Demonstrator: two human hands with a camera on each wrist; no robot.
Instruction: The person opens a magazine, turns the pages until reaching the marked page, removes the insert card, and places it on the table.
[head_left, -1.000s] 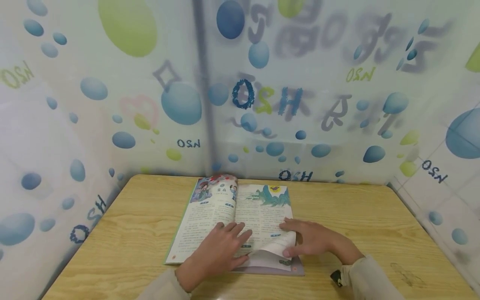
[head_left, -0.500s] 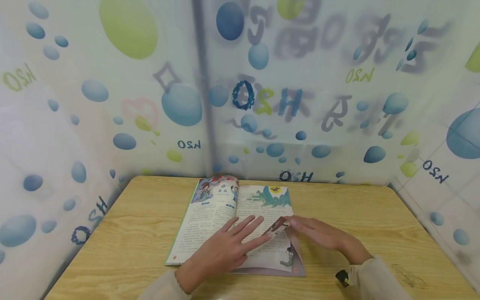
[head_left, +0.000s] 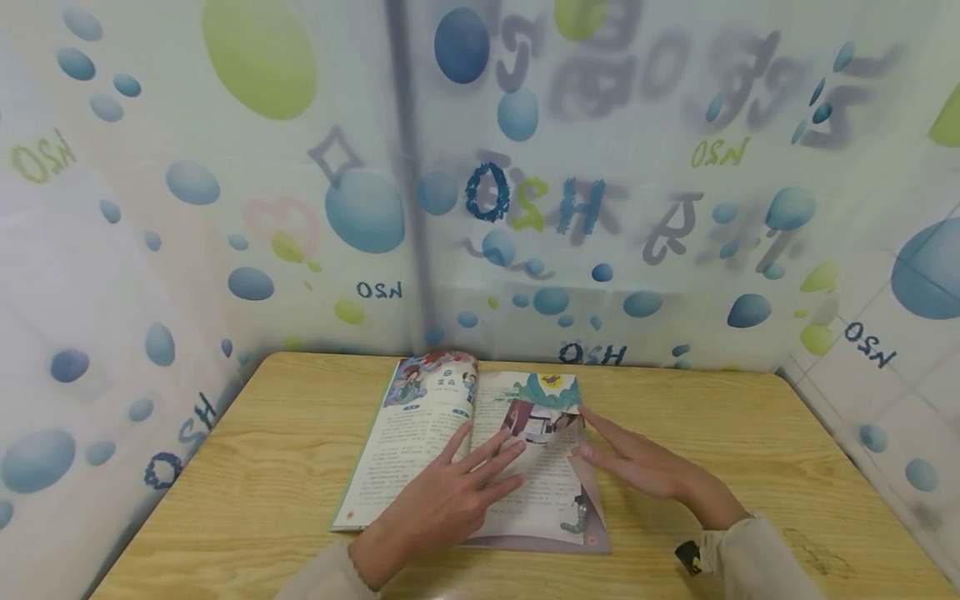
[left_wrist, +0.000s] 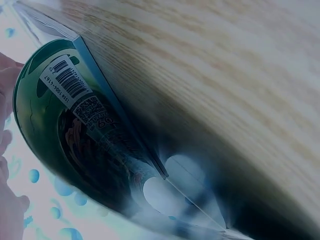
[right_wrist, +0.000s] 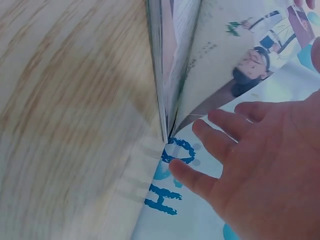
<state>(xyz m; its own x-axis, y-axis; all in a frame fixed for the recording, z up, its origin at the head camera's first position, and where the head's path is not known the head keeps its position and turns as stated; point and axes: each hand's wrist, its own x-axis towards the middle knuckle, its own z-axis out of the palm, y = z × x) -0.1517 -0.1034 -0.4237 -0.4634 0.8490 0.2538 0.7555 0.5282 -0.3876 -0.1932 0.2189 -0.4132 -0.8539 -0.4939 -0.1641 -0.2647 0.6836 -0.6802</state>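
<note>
On the table (head_left: 712,400), the page (head_left: 542,423) curls further over the open book (head_left: 442,417)

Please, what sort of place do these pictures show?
Probably a small screened-off reading space indoors: a wooden table, bubble-printed sheets, apparently curtains, on the three sides in view, and an open illustrated book lying on the table.

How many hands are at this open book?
2: the left hand is over the lower part of the open book; the right hand is at its right edge.
</note>
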